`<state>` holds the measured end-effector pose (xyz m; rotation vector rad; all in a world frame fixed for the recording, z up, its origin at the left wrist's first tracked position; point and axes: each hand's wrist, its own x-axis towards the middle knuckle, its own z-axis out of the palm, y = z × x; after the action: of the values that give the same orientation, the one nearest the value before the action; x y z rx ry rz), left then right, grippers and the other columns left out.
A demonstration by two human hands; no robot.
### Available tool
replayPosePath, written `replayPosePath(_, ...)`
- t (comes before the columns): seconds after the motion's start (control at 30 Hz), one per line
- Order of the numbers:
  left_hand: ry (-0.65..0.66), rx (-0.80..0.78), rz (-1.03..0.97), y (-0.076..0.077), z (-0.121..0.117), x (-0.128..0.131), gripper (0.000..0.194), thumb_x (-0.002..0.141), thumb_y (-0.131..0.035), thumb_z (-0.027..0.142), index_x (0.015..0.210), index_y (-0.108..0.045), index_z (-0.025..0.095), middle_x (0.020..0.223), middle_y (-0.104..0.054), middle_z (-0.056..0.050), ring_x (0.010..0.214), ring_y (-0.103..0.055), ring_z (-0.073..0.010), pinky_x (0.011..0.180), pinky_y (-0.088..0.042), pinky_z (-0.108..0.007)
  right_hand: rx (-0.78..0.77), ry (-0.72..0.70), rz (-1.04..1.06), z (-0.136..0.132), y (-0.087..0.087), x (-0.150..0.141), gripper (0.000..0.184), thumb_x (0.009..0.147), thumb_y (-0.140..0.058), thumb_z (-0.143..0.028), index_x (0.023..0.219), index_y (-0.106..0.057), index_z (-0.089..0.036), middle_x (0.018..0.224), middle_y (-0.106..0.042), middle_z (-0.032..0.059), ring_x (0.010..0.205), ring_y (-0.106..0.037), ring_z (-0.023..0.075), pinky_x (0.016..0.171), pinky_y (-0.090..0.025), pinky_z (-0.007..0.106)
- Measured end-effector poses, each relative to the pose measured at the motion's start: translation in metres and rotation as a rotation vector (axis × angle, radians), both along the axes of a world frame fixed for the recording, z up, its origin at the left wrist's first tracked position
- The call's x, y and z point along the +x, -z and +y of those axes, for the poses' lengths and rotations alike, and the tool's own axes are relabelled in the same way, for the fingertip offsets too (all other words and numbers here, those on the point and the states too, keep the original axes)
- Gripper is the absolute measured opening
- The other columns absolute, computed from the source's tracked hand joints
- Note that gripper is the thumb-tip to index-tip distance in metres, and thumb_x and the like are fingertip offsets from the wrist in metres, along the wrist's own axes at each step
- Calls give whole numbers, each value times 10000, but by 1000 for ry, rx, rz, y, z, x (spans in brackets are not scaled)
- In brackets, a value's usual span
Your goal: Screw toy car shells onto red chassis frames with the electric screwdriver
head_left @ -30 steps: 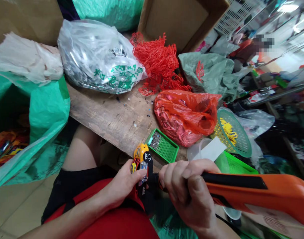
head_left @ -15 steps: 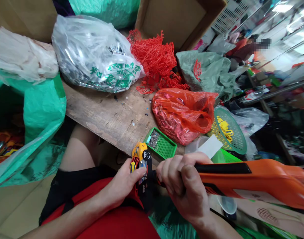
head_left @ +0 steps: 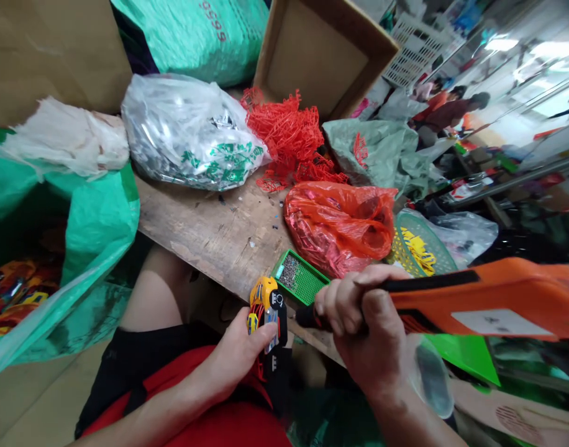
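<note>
A yellow toy car (head_left: 262, 293) with a black underside and red and blue parts is held in my left hand (head_left: 238, 344), thumb across its side. My right hand (head_left: 366, 323) is wrapped round an orange electric screwdriver (head_left: 480, 301) with a black grip strip and a white label. The dark tip of the screwdriver points left at the car, with a small gap between them. Just beyond both hands lies a green tray (head_left: 307, 284) with small screws (head_left: 290, 270) at its left end. My left fingers under the car are hidden.
On the wooden table (head_left: 205, 230) lie a clear bag of silvery parts (head_left: 186, 136), red plastic frames (head_left: 284, 133) and a red bag (head_left: 340, 223). A green basket (head_left: 445, 251) holds yellow parts. At left, an open green sack (head_left: 102, 217) contains orange toy pieces. Several people are far right.
The screwdriver has drawn back to the right, and its tip has come away from the toy car. The car stays in my left hand. The whole view has shifted slightly.
</note>
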<state>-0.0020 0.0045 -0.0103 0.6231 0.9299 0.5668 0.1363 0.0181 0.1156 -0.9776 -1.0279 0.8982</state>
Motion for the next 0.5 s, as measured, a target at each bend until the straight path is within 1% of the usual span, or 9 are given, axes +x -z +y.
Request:
replayPosePath(0.1,-8,114,125,-2,3,-5,551,722,-796,575,1019,-590,159,862,-695,-50,757,-646,-208,662,-519,-307,-26,146,-196,17,-3,17,165,941,-726,-360,1004,-615,-255,599,-524,-92,506,-528,110,601,-524,280)
replayPosePath(0.17,-6,191,187,-9,7,-8,519,727,-771,538,1023,-570,164,890,-704,-67,783,-659,-224,671,-527,-319,-77,250,-390,27,-4,31,172,940,-710,-384,1018,-637,-249,750,-644,-29,692,-650,159,749,-573,353)
replayPosePath(0.2,-3,222,227,-14,8,-9,483,742,-750,509,1028,-556,170,908,-712,-76,796,-669,-231,679,-532,-325,-93,299,-484,32,-3,38,205,927,-715,-410,1026,-650,-242,852,-689,9,805,-685,187,825,-576,391)
replayPosePath(0.27,-4,278,318,-22,10,-11,396,777,-708,432,1035,-527,191,932,-728,-80,819,-694,-239,696,-538,-328,-106,376,-631,36,0,49,333,877,-744,-473,1084,-660,-227,1032,-721,71,978,-698,242,927,-561,462)
replayPosePath(0.37,-8,370,427,-30,12,-13,342,792,-678,334,1056,-492,223,945,-739,-57,854,-728,-239,738,-549,-326,-195,469,-827,31,11,53,585,827,-750,-555,1283,-606,-218,1199,-702,131,1077,-682,310,991,-526,582)
replayPosePath(0.4,-5,404,455,-31,12,-15,352,790,-674,320,1072,-484,228,952,-739,-54,867,-735,-242,755,-552,-332,-253,467,-886,27,17,49,632,830,-731,-580,1327,-592,-216,1231,-694,146,1089,-678,326,996,-518,604)
replayPosePath(0.43,2,436,487,-32,12,-16,365,790,-668,317,1089,-477,230,965,-737,-58,882,-739,-252,772,-555,-346,-316,420,-916,22,23,43,650,838,-711,-593,1352,-587,-214,1243,-692,155,1086,-680,331,990,-523,605)
replayPosePath(0.47,17,465,524,-33,11,-17,381,788,-663,321,1105,-473,228,981,-735,-69,901,-743,-268,788,-558,-366,-369,325,-900,16,29,35,649,844,-701,-590,1361,-589,-214,1220,-702,151,1059,-692,323,964,-548,577)
replayPosePath(0.5,37,496,561,-34,11,-18,404,785,-659,332,1125,-469,223,996,-732,-85,922,-744,-289,800,-561,-390,-409,190,-844,12,35,26,641,842,-708,-572,1361,-591,-216,1190,-713,140,1031,-705,307,931,-575,530)
